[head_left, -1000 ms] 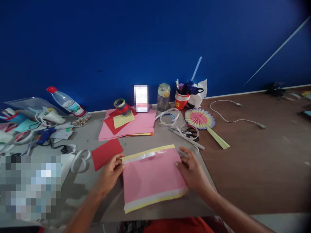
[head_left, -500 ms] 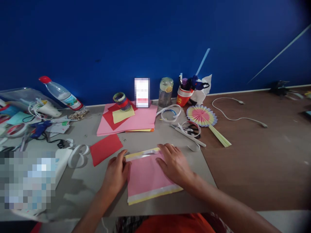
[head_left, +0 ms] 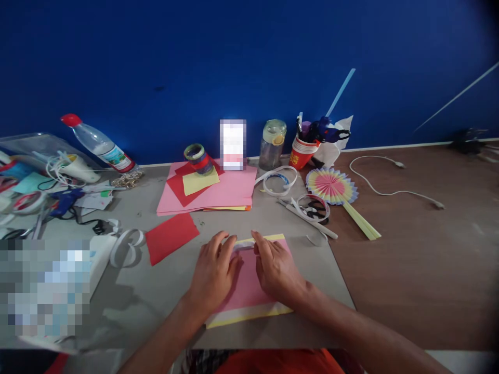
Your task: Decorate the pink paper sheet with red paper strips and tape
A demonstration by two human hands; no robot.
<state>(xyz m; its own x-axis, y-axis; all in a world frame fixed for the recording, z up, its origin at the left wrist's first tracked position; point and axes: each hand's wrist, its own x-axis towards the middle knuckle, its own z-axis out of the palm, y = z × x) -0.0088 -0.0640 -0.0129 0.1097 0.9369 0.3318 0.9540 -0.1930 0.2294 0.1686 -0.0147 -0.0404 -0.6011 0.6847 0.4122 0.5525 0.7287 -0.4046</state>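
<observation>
A pink sheet of paper [head_left: 249,285] lies flat on the grey tabletop before me, with yellow and white bands along its near and far edges. At the far edge, a short stretch of white strip [head_left: 245,245] shows between my hands, bowed slightly. My left hand [head_left: 212,275] rests over the sheet's left part, its bent fingers apart and touching the strip. Over the right part, my right hand [head_left: 276,267] has its fingers bunched around the strip. The fingertips of both hands are partly hidden.
A red paper piece [head_left: 171,238] lies left of the sheet. Behind are stacked pink papers [head_left: 237,197], a tape roll [head_left: 198,161], a glass jar [head_left: 272,145] and a red cup of tools [head_left: 302,151]. A white-handled cutter [head_left: 312,221] and a pleated paper fan [head_left: 331,187] lie right.
My left hand has moved right, from the sheet's left edge onto its far band, close to my right hand. My right hand's fingers have drawn together. The view has shifted slightly.
</observation>
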